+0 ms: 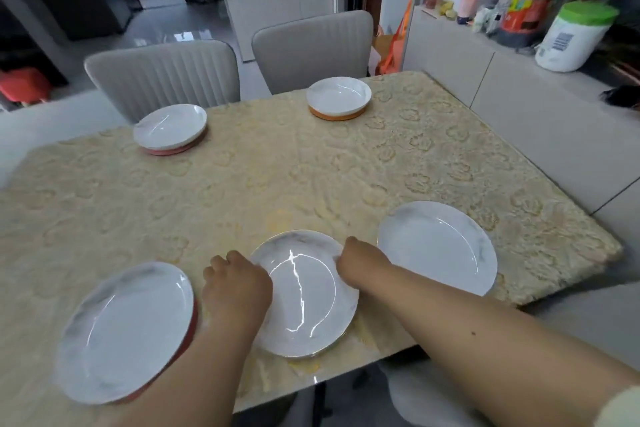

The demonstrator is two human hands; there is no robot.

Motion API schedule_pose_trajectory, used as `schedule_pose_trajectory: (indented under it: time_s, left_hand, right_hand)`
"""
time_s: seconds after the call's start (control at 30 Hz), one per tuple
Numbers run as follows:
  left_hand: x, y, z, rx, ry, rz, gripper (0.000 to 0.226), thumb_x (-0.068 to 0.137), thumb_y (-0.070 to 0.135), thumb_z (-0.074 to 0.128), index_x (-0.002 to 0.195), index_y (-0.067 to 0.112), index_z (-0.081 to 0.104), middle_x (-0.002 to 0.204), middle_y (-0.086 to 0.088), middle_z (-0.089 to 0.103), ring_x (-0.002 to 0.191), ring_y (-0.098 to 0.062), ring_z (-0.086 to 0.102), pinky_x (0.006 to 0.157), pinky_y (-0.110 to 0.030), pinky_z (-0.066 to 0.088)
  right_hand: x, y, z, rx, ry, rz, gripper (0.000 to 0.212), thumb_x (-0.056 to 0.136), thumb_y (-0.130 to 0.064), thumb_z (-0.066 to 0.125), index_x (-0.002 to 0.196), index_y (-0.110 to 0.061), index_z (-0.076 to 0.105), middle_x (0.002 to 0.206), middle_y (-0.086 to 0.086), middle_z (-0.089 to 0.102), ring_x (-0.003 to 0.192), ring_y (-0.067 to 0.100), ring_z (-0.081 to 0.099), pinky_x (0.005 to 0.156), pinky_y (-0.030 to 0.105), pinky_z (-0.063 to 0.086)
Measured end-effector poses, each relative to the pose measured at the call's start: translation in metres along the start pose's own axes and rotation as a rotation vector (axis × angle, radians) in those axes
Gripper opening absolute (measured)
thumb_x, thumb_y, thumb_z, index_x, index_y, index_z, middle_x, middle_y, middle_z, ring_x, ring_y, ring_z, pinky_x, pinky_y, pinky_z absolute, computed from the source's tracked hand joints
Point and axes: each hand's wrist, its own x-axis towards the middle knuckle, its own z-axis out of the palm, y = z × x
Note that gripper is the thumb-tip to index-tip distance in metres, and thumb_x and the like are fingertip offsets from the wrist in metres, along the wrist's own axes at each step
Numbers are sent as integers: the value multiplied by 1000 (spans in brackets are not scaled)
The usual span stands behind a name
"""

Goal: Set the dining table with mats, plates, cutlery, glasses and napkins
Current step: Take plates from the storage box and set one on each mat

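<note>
White plates (438,246) flanking both hands (239,282).

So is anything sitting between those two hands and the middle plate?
Nothing visible: the left hand and right hand already touch opposite rims of the white marbled middle plate on the beige patterned tablecloth.

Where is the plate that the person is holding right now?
In the head view the held plate sits at the near edge of the table, centre, between the left hand and right hand, flanked by two other plates.
</note>
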Motion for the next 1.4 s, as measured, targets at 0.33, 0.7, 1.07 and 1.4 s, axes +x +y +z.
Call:
schedule_pose_trajectory:
  time_s: [0.33, 0.7, 1.07, 1.4]
  left_hand:
    - [3, -39, 19, -286, -303, -83, 33, 100, 17, 42, 125, -5, 46, 130, -21, 53, 119, -34, 51, 87, -31, 36]
    - [11, -110, -47, -531, -78, -102, 28, 94, 23, 41, 109, 8, 60, 104, -12, 67, 99, -34, 59, 85, -36, 48]
    - [-14, -303, -118, -870, 56, -318, 21, 82, 26, 53, 68, 10, 51, 73, -12, 56, 64, -28, 57, 66, -48, 58]
    - [-27, -465, -146, -1081, -66, -370, 9, 88, 7, 54, 92, 8, 62, 95, -15, 68, 86, -35, 69, 81, -51, 58]
  right_hand:
    - [8, 4, 12, 139, -43, 71, 12, 93, -9, 39, 98, -12, 50, 84, 0, 48, 79, 21, 48, 55, 25, 33]
    - [-37, -80, -8, 612, -58, -92, 20, 86, -8, 45, 104, -8, 51, 103, 10, 60, 85, 32, 67, 70, 43, 60]
    - [-90, -246, 96, 752, -135, -142, 17, 81, 1, 46, 92, -9, 55, 100, 13, 62, 88, 33, 63, 79, 45, 57]
    - [-136, -383, 203, 819, -246, 0, 22, 90, 6, 45, 106, -7, 53, 96, 17, 56, 74, 31, 58, 53, 33, 50]
